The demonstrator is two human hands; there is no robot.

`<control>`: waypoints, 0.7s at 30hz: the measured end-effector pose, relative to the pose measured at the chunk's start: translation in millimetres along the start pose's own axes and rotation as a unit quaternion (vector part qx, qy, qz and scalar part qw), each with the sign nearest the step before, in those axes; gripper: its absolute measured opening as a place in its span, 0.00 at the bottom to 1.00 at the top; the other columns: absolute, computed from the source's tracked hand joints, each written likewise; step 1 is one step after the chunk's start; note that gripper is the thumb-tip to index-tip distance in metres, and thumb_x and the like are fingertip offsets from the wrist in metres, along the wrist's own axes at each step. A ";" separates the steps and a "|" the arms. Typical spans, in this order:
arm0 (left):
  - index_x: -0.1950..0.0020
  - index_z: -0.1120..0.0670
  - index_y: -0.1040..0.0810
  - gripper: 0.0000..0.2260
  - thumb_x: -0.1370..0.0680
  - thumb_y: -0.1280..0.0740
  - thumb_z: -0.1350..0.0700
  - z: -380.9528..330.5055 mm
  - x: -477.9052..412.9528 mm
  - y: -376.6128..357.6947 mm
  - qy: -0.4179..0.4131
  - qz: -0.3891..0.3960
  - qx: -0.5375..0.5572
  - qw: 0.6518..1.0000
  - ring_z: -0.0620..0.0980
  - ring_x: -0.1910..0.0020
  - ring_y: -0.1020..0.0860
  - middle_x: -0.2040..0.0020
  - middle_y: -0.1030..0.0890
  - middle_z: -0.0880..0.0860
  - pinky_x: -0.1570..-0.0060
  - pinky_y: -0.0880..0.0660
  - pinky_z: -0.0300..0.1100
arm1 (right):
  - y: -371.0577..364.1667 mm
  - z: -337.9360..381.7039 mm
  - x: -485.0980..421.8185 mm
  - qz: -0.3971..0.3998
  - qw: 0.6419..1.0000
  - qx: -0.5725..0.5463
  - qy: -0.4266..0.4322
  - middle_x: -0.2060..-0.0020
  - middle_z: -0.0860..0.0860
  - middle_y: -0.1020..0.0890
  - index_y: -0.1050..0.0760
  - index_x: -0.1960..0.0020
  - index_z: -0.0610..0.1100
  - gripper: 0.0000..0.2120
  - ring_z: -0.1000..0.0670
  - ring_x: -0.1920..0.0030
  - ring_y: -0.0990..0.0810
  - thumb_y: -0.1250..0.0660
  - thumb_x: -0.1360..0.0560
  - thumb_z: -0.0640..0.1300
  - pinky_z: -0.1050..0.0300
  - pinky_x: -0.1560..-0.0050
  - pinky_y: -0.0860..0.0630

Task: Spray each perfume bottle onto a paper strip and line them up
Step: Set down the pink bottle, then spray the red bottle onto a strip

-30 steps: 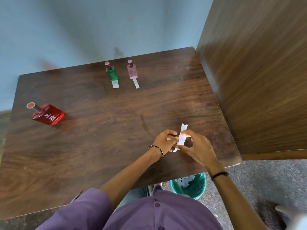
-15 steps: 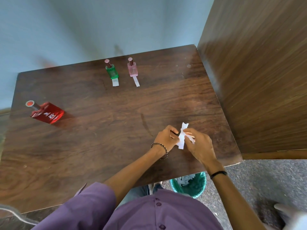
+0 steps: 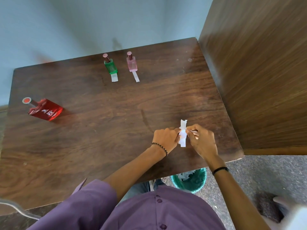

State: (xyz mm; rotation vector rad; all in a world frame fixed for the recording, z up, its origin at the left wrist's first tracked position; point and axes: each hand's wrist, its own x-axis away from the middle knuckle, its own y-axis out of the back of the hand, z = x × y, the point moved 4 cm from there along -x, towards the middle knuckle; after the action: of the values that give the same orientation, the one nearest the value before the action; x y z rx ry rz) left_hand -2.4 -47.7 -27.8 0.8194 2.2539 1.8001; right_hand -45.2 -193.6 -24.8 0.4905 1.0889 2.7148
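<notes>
Near table [image 3: 99, 130] edge, both hands pinch paper strip [image 3: 182, 135] — prob. tearing.

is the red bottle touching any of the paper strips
Apart. The head view shows the red bottle alone at the table's left, with bare wood between it and the strips at the green bottle and pink bottle.

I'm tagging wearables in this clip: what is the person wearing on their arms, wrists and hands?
Both hands are bare, with no gloves or visible rings. The left hand has a thin beaded bracelet, dark with small light beads, at the wrist. The right hand has a plain black band on the wrist. Forearms are uncovered; a purple sleeve of a buttoned shirt ends near the left elbow.
</notes>
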 end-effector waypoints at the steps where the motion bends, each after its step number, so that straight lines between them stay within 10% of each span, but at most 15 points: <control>1: 0.34 0.49 0.27 0.14 0.18 0.43 0.48 -1.0 1.4 -0.6 -0.009 -0.010 -0.016 1.000 0.56 0.50 0.18 0.43 0.19 0.49 0.60 0.28 0.44 | -0.4 0.6 0.4 0.000 1.000 0.001 -0.004 0.53 0.50 0.13 0.18 0.49 0.43 0.04 0.56 0.55 0.19 0.31 0.21 0.42 0.79 0.59 0.29; 9: 0.47 0.43 0.18 0.14 0.30 0.25 0.54 -4.7 7.3 -7.3 -0.095 -0.017 -0.046 0.994 0.51 0.76 0.21 0.66 0.21 0.48 0.75 0.40 0.35 | -0.2 2.6 0.9 -0.008 1.000 0.004 -0.023 0.52 0.49 0.13 0.20 0.48 0.42 0.05 0.53 0.55 0.19 0.32 0.20 0.43 0.70 0.58 0.28; 14: 0.27 0.44 0.33 0.19 0.18 0.41 0.54 -5.9 8.6 1.1 -0.088 0.018 -0.090 0.992 0.55 0.55 0.18 0.47 0.22 0.51 0.67 0.35 0.42 | -1.5 0.4 -2.0 -0.002 0.999 0.020 -0.039 0.52 0.48 0.14 0.22 0.48 0.44 0.03 0.50 0.53 0.18 0.34 0.19 0.44 0.59 0.54 0.25; 21: 0.26 0.44 0.33 0.19 0.17 0.43 0.55 -7.1 6.2 4.5 -0.074 0.059 -0.089 0.992 0.55 0.52 0.19 0.47 0.23 0.51 0.65 0.35 0.44 | 12.1 3.9 -6.1 -0.034 0.998 -0.014 -0.052 0.55 0.49 0.18 0.25 0.44 0.40 0.07 0.49 0.56 0.20 0.37 0.18 0.43 0.63 0.64 0.26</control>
State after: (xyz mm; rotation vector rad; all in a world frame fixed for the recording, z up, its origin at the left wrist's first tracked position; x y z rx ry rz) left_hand -9.3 -50.2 -20.2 1.0329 1.9593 1.8885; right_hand -38.5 -201.6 -15.2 0.5731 1.0219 2.6101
